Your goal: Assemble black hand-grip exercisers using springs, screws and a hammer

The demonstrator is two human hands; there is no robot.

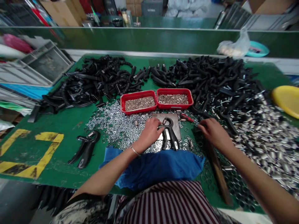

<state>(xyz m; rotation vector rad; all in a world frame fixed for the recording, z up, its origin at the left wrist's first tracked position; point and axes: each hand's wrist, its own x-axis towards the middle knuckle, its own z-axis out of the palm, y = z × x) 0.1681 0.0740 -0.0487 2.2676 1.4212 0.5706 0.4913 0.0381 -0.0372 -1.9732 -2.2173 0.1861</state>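
A black hand grip strengthener (173, 135) with two handles and a curved top lies on a square metal plate (177, 124). My left hand (150, 132) is closed on its left side near the top, fingers around the metal part there. My right hand (213, 132) is at the right, fingertips pinched together at the end of a red-handled tool (187, 118) with a thin metal shaft. What sits between those fingertips is too small to make out. Just below the right hand lies a hammer with a wooden handle (218, 174). A second hand grip strengthener (86, 149) rests at the left.
Two red trays (139, 102) of small metal parts stand beyond the plate. Loose nuts and washers (112, 121) spread around. Black handles (93, 81) are heaped at the back, metal cylinders (268, 140) at the right. A blue cloth (156, 166) lies along the front edge.
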